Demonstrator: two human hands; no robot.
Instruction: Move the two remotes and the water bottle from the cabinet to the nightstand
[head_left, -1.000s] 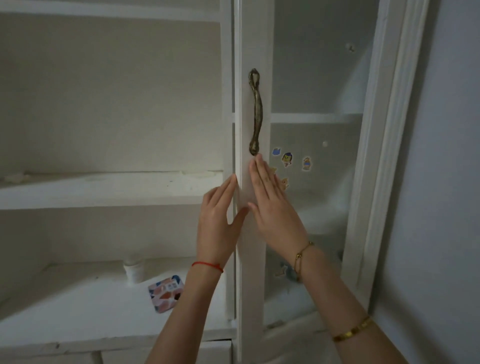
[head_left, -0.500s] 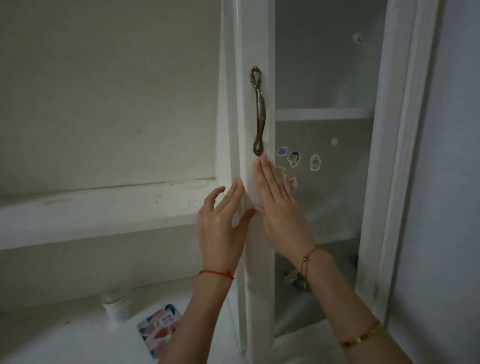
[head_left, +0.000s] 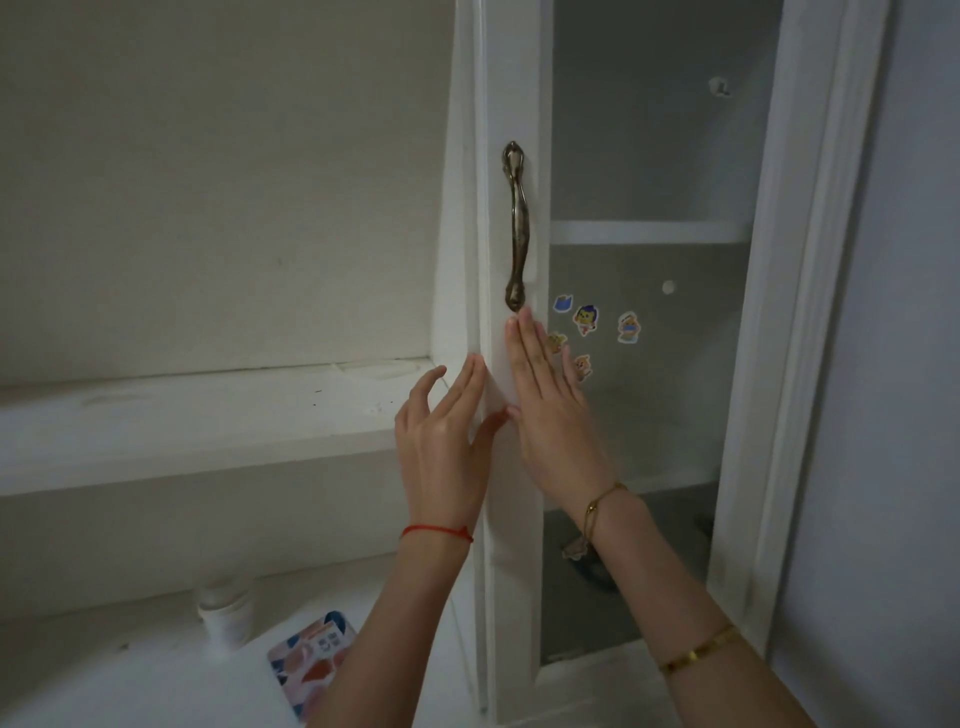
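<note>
While both hands (head_left: 550, 415) press cabinet door (head_left: 514, 571), lower shelf items dim (blurry).

The patterned flat object (head_left: 314, 660) at seven o'clock is partly covered by the left forearm (head_left: 395, 623) and too dim to identify. Just beside it at eight o'clock, a small white jar-like container (head_left: 224, 613) is blurred. Behind the glass door (head_left: 644, 364), at five o'clock from the right hand (head_left: 556, 415), a dark shape (head_left: 592, 569) is half hidden by the right wrist; its kind cannot be told. Both forearms are cut off by the bottom edge. The stickers (head_left: 586, 319) are too small to read.
</note>
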